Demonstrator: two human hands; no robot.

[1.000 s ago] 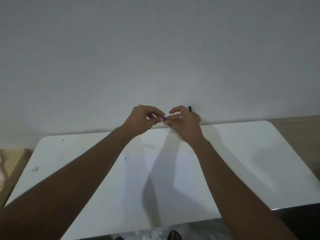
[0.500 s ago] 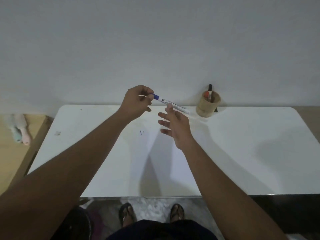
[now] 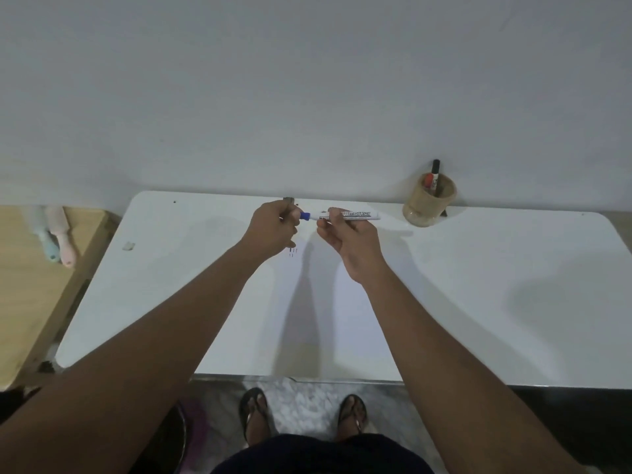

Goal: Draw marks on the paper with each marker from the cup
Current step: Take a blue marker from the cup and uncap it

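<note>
A white marker [image 3: 357, 215] with a blue cap end lies level in the air above the far middle of the white table [image 3: 496, 302]. My left hand [image 3: 273, 230] pinches the blue end; I cannot tell if the cap is seated or coming off. My right hand [image 3: 349, 239] grips the white barrel. Just below the left hand, a few short dark marks [image 3: 292, 252] show on the white paper [image 3: 342, 319]. The tan cup [image 3: 429, 205] stands at the far right by the wall, holding a black-capped marker [image 3: 435, 172] and a red one [image 3: 428, 181].
A wooden surface [image 3: 30, 302] sits left of the table with two pastel objects [image 3: 58, 242] on it. A small scrap [image 3: 128, 246] lies near the table's left edge. The wall runs right behind the table. My sandalled feet [image 3: 254, 415] show below the near edge.
My right hand, open under the marker half a second ago, has closed on the barrel. The marker has levelled out, and the view has tipped down toward the table and floor.
</note>
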